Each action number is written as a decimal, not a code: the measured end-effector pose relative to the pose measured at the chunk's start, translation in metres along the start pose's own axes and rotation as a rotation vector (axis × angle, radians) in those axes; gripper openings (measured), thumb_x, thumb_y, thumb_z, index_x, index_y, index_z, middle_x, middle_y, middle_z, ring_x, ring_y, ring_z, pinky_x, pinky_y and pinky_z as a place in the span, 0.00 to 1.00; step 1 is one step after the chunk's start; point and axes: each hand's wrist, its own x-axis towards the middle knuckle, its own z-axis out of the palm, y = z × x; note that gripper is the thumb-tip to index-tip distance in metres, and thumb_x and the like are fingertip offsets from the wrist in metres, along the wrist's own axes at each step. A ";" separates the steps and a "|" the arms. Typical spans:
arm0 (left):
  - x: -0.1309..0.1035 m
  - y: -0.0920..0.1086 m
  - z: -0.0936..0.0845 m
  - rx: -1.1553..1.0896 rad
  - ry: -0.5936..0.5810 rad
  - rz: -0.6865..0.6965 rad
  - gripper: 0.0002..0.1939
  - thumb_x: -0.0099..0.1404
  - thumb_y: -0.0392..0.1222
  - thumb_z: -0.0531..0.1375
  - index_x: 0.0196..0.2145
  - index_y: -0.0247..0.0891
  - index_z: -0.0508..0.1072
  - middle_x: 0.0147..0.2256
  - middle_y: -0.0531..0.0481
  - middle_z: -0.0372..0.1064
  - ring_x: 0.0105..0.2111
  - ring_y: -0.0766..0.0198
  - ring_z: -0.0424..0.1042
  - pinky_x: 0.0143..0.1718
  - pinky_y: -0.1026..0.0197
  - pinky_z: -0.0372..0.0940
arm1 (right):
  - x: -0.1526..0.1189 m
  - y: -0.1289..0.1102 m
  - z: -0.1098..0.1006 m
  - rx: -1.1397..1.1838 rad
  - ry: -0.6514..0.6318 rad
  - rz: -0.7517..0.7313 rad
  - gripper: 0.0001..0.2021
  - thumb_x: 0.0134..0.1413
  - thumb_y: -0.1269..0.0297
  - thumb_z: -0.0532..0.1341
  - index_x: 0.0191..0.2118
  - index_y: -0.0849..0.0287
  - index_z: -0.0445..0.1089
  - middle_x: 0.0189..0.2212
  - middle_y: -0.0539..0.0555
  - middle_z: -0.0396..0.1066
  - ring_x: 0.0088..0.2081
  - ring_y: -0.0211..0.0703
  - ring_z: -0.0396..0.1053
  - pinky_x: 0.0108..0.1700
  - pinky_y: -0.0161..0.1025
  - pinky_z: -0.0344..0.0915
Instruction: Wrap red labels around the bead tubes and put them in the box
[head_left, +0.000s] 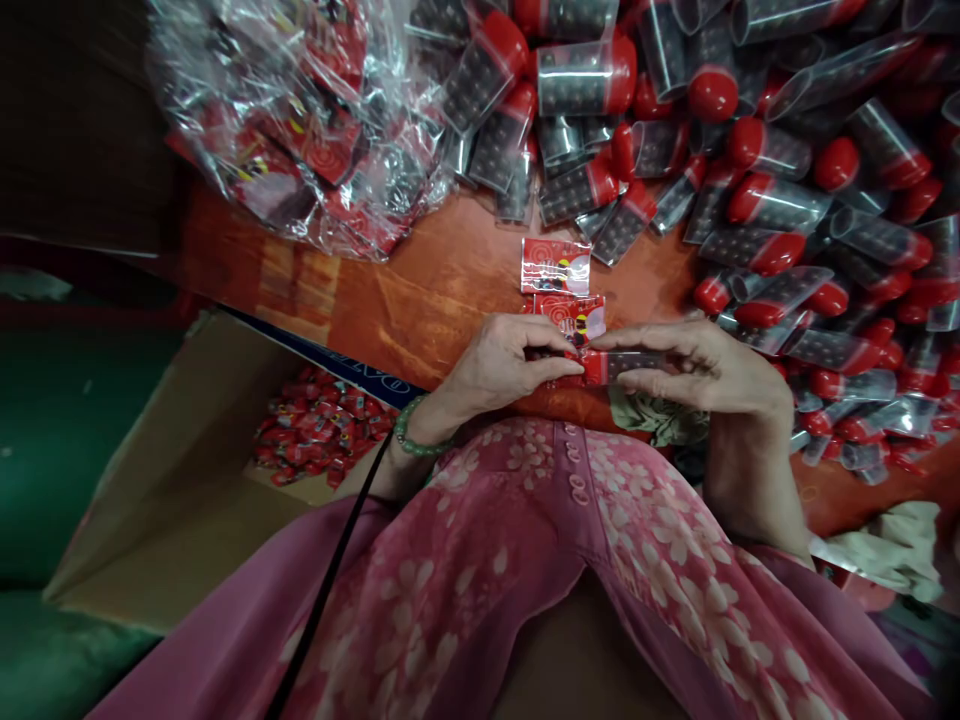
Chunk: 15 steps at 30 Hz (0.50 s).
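Close to my body at the table edge, my left hand (514, 360) pinches a red printed sleeve (561, 378). From the other side, my right hand (694, 368) holds a clear tube with a red cap and dark dotted contents (630, 366) between thumb and fingers. The tube lies level, its red end meeting the sleeve at my left fingertips. Just beyond my fingers, a red printed packet (570, 312) lies flat, and another red packet (556, 266) rests behind it.
Many red-capped clear tubes (780, 200) are heaped at the back and right. A clear plastic bag of red packets (300, 130) lies at the back left. Below the table's left edge, an open cardboard box (172, 470) holds small red items (319, 425). Crumpled cloth (889, 550) sits at right.
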 end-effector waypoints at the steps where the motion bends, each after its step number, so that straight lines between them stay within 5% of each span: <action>1: 0.000 0.000 -0.001 -0.003 -0.019 -0.017 0.06 0.59 0.44 0.68 0.29 0.38 0.82 0.29 0.49 0.78 0.27 0.67 0.73 0.32 0.64 0.66 | 0.002 0.001 0.000 0.040 -0.017 0.000 0.18 0.59 0.64 0.63 0.55 0.56 0.74 0.33 0.48 0.79 0.24 0.33 0.69 0.23 0.30 0.64; 8: 0.001 0.003 -0.011 -0.097 -0.204 -0.153 0.13 0.59 0.50 0.67 0.33 0.37 0.82 0.29 0.49 0.78 0.27 0.65 0.73 0.31 0.64 0.65 | 0.007 0.006 0.004 0.060 0.018 -0.042 0.17 0.58 0.66 0.65 0.53 0.56 0.75 0.42 0.53 0.79 0.36 0.40 0.76 0.34 0.35 0.72; 12: 0.003 0.002 -0.009 -0.033 -0.196 -0.140 0.14 0.60 0.51 0.66 0.31 0.35 0.81 0.25 0.50 0.76 0.24 0.67 0.70 0.28 0.65 0.62 | 0.009 0.004 0.005 -0.048 -0.004 -0.106 0.15 0.59 0.68 0.63 0.51 0.54 0.76 0.44 0.54 0.77 0.44 0.44 0.75 0.44 0.40 0.72; 15: 0.003 0.004 -0.006 0.018 -0.190 -0.106 0.14 0.61 0.50 0.65 0.34 0.35 0.81 0.27 0.50 0.77 0.25 0.67 0.70 0.28 0.65 0.62 | 0.009 0.003 0.006 -0.068 -0.024 -0.097 0.15 0.59 0.67 0.63 0.52 0.55 0.74 0.43 0.54 0.77 0.41 0.43 0.75 0.41 0.38 0.71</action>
